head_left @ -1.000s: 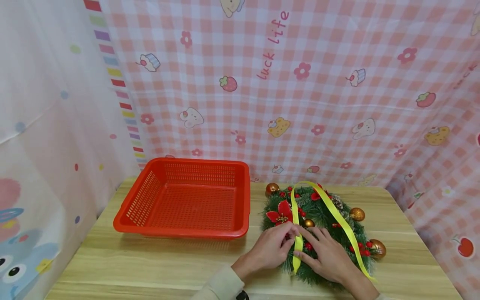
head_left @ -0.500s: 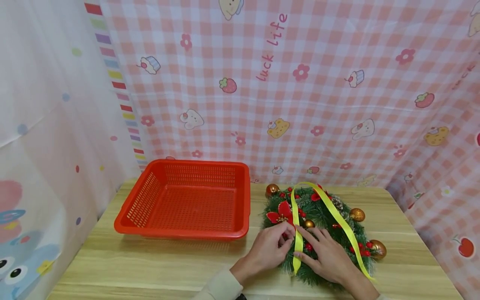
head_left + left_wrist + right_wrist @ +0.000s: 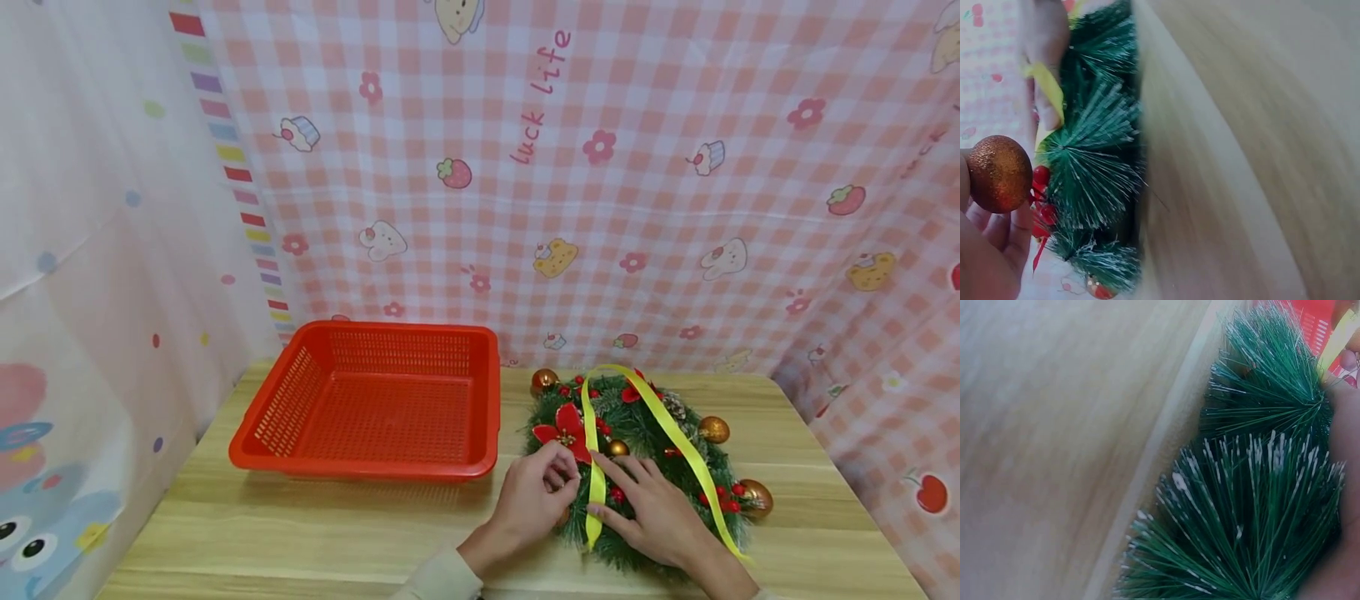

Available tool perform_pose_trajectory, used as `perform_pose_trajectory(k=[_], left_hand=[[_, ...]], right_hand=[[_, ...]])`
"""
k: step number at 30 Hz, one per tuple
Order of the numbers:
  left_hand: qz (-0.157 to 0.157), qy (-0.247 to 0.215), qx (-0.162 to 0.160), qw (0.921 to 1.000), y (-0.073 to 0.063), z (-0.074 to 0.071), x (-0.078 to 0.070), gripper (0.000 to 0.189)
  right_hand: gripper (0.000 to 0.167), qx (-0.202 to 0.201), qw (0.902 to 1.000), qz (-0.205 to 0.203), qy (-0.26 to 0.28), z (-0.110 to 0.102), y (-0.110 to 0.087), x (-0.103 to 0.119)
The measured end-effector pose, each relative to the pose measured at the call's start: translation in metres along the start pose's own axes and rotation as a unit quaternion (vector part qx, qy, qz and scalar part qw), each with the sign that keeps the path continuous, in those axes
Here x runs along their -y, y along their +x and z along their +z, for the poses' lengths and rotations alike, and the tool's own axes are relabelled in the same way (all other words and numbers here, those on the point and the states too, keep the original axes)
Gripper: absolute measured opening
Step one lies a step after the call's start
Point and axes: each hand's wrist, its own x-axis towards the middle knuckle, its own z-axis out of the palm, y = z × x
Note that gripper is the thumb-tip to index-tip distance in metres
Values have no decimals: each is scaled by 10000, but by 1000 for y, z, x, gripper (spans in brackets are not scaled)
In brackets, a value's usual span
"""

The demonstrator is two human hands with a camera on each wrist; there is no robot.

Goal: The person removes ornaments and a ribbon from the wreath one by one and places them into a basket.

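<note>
on the tabletop (image 3: 360, 533), the basket (image 3: 367, 468) lies at left and the wreath (image 3: 633, 412) at right, near each other but apart; the cloth (image 3: 480, 225) hangs behind both. the ribbon (image 3: 681, 437) lies over the wreath, arching near its far edge, one strand down the left part, the other down the right. the flower (image 3: 562, 432) sits left of the left strand, the pinecone (image 3: 674, 406) at the far right. of the hands, the right hand (image 3: 652, 517) lies between the strands, the left hand (image 3: 534, 496) left of both, before the flower.
</note>
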Motion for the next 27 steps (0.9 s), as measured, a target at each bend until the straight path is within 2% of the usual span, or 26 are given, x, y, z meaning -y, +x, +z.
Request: perform_pose_trajectory(k=[2,4,10,12,17,20,27], left_hand=[[-368,-440,12,9984,0,-1,-2,18],[-596,-690,39,9958,0,-2,-3,18],[-923,-851,-25,9921,-3,-4,-4,17],[-919,-781,-42,9927,-3,-4,-5,17],[-614,-387,-44,9974,2,-1,-7,15],[-544,-224,-37,9983,4,2,-7,16],[-508,315,242,9979,11,8,-9,18]], right_hand=[[68,13,10000,22,-10,0,0,0],[68,14,10000,31,-17,0,0,0],[69,20,10000,40,-1,1,1,0],[69,28,10000,59,-8,1,0,0],[69,41,10000,61,12,1,0,-1],[69,79,9999,44,48,1,0,-1],[68,-5,10000,13,59,-1,0,0]])
